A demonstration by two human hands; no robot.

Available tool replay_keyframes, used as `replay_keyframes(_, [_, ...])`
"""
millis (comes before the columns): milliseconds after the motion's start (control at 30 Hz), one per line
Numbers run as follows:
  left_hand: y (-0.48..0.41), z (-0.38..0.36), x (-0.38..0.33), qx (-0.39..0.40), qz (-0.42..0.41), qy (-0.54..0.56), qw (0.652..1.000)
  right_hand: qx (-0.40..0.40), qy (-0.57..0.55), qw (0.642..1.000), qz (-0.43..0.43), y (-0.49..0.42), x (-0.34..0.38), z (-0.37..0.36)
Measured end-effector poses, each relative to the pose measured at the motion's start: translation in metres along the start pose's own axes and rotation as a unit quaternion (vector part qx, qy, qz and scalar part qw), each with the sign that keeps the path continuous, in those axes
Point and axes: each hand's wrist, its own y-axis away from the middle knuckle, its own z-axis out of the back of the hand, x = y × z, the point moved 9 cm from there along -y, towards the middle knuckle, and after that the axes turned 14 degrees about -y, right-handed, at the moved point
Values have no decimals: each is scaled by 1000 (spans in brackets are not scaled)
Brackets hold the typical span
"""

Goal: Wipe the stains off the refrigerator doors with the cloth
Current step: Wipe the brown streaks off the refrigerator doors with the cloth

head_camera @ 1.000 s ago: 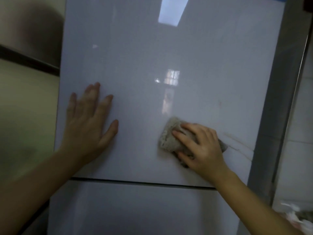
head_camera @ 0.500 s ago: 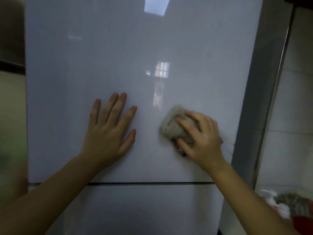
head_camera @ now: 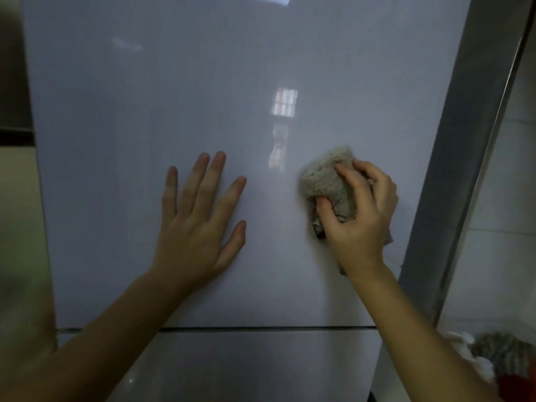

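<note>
Grey terry cloth (head_camera: pixel 329 185) now bunched in right hand (head_camera: pixel 359 216), fingers curled and gripping it against upper refrigerator door (head_camera: pixel 174 82) at about 4 o'clock of the panel. Half a second back, lay flatter under straighter fingers, slightly lower. Left hand (head_camera: pixel 197 224) spread flat on door at 8 o'clock, shifted right versus a second ago. Brown streaks near right edge no longer visible; likely wiped, though possibly hidden by hand. Lower door (head_camera: pixel 246 369) not yet touched.
</note>
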Motion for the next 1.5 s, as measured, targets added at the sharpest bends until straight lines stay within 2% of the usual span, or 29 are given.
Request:
replay_keyframes(100, [-15,-2,-2,20,-4,3,1000,-44,-28,998,-41,-4,3,-4])
replay_keyframes(233, [-16,-7,-3,61,4,11,998,22,-23,999,-13,-3,8,-17])
replay_keyframes(467, [-18,-3,-7,104,14,14,994,53,-37,998,-16,-3,8,-16])
replay_keyframes(667, [-18,-1,-6,103,13,27,994,54,-30,998,12,1,7,-13])
replay_keyframes(900, [-8,-3,-10,97,18,43,994,97,-25,994,36,19,5,-10])
replay_keyframes(1100, [0,-4,-25,98,12,63,993,94,-19,995,5,34,-1,-6])
replay_keyframes(1200, [8,-4,-42,99,-17,77,992,58,-5,998,-38,53,-15,9])
replay_keyframes(1300, [15,-4,-52,104,-25,95,990,-62,-11,987,-150,82,-38,38])
replay_keyframes(1400, [24,-2,-63,117,-43,102,987,-230,-62,924,-298,122,-55,61])
replay_keyframes(1467, [28,1,-72,126,-63,109,984,-292,-87,885,-351,138,-58,65])
replay_keyframes(1500, [29,2,-75,130,-74,114,982,-300,-92,878,-363,140,-57,66])
